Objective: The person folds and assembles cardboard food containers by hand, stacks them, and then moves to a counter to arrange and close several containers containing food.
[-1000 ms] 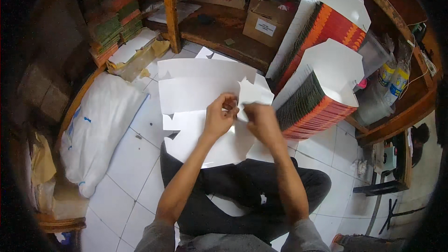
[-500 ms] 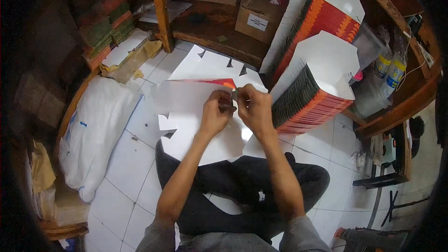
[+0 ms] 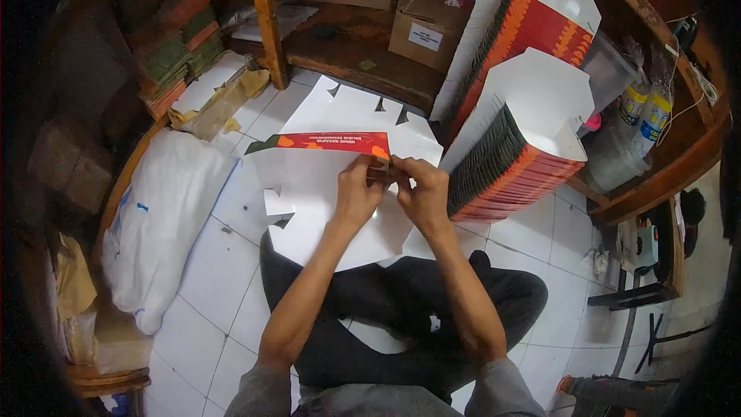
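A white carton blank (image 3: 324,177) with a red printed outer side lies over my lap. Its far edge is bent up into a wall, and a red strip with orange and dark green shapes shows along it. My left hand (image 3: 360,190) is closed on the right corner of that wall, fingertips pinched together. Against the same corner, my right hand (image 3: 424,188) pinches the carton from the other side. The fingers hide the exact fold between them. White flat die-cut card (image 3: 315,112) with notched edges extends beyond and beneath the raised wall.
Nested red-and-white cartons (image 3: 540,127) stand close by my right hand, with another stack (image 3: 552,27) behind. A bulky white sack (image 3: 166,224) lies at left on the tiled floor (image 3: 204,286). A wooden shelf (image 3: 347,46) holding a cardboard box (image 3: 421,35) stands ahead.
The raised wall has tilted so its red printed strip shows along its full length; before, it was mostly white and blurred. Both hands stay at the same corner, the right slightly lower.
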A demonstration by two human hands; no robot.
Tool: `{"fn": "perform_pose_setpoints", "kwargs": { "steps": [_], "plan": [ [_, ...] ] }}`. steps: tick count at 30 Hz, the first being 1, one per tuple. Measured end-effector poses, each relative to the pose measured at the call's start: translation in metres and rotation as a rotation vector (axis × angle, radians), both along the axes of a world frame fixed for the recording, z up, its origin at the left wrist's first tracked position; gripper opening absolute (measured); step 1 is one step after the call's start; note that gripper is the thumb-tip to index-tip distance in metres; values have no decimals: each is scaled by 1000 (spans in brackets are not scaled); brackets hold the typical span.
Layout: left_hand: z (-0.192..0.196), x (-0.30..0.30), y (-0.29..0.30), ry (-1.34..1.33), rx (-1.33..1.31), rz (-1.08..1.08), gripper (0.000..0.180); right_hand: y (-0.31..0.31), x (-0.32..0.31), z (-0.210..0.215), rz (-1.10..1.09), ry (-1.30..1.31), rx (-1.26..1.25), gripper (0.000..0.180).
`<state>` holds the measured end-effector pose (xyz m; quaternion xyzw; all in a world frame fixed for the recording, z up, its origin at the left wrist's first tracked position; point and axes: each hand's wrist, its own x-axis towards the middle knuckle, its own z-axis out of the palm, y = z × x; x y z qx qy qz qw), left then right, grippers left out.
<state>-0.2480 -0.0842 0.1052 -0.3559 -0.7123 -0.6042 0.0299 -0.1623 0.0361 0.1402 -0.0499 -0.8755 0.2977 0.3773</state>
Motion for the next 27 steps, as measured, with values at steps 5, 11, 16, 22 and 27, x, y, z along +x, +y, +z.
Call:
{"fn": "perform_pose_setpoints", "kwargs": {
  "steps": [5,11,16,22,27],
  "plan": [
    [-1,4,1,41,-74,10,47,1,-7,-3,71,50,-41,21],
    [-6,1,0,226,-48,-6,47,6,-18,25,105,-20,-16,51],
    [-17,-3,-5,-15,-256,-26,45,-4,-40,24,222,-200,436,48],
    [-7,2,-2,97,-238,14,48,-16,-48,35,292,-270,368,39],
    [-15,0,3,108,-246,4,47,-12,-49,31,289,-286,429,40]
  ]
}}
